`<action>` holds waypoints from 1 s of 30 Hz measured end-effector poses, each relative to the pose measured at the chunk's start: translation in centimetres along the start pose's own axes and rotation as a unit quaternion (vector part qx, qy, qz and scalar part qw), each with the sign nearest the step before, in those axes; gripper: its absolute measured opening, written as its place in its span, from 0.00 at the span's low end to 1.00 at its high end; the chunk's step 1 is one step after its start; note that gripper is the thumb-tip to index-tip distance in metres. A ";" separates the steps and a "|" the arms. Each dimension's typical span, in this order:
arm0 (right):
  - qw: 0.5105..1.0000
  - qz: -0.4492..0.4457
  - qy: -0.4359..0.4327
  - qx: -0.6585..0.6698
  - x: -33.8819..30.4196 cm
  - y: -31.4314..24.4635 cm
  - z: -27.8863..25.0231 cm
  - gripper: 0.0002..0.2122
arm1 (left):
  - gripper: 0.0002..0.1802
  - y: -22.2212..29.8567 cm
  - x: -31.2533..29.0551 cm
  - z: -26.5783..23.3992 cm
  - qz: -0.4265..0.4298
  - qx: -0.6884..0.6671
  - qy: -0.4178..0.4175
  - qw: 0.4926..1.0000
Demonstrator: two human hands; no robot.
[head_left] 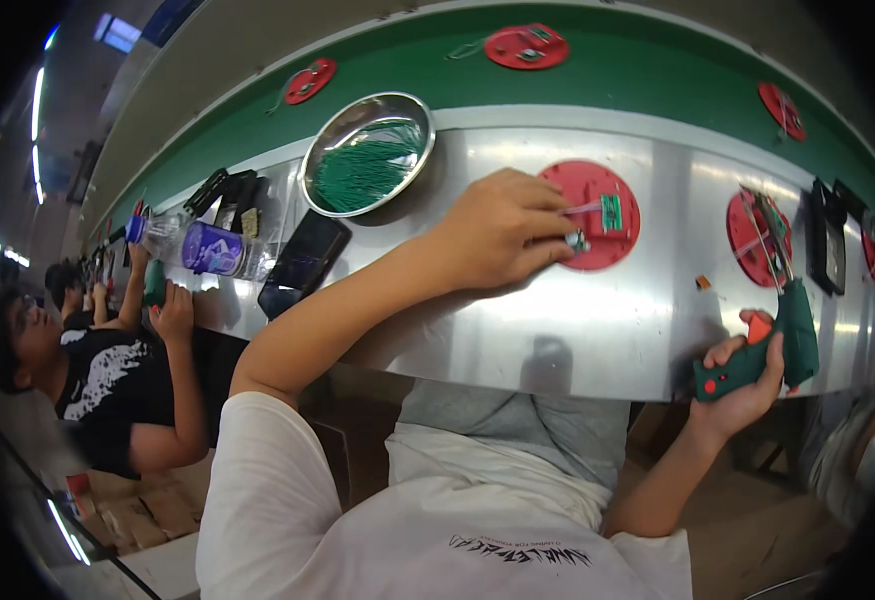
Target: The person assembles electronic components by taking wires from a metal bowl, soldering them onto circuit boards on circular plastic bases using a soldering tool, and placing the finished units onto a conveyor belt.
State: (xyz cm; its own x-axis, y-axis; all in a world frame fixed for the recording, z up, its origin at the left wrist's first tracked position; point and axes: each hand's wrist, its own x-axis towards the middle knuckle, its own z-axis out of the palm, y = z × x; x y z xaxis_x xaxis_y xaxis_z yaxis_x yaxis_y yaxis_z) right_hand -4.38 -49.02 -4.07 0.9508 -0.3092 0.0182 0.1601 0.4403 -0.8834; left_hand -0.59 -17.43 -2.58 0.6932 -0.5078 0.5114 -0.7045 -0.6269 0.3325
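My left hand (507, 232) reaches over a red round plastic disc (584, 255) on the metal bench. Its thumb and fingers pinch a small pale part (578, 241) at the disc's left side; the fingers partly hide it. A small green circuit board (611, 212) sits on the disc, with thin light wires running from it toward my fingers. My right hand (747, 385) grips a dark green soldering gun (799, 335) with an orange trigger. Its thin metal tip points away from me, over a second red disc (747, 240) that also carries a green board.
A steel bowl (309, 180) of green wire pieces stands at the left. Near it are a dark phone (304, 262) and a bottle (212, 248). A black case (825, 240) lies far right. Red discs (527, 47) rest on the green strip behind. Another person (122, 385) works at left.
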 end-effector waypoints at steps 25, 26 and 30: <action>0.997 -0.028 0.027 -0.068 -0.1 0.3 0.5 0.18 | 0.07 -9.8 -6.5 -11.1 -0.247 0.077 0.109 0.960; 0.997 -0.034 0.020 -0.065 -0.2 0.3 0.7 0.18 | 0.08 -10.3 -6.6 -11.1 -0.273 -0.005 0.161 0.948; 0.997 -0.041 0.000 -0.060 -0.2 0.2 0.5 0.17 | 0.09 -9.8 -6.7 -12.2 -0.323 -0.060 0.202 0.923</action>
State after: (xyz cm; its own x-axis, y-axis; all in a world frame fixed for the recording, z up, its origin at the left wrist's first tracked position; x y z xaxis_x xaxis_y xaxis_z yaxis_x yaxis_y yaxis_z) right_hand -4.39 -48.39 -4.04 0.9359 -0.3398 0.0930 0.2046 0.3094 -0.9287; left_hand -0.14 -0.67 0.43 0.8785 0.2263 0.4208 -0.1922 -0.6389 0.7449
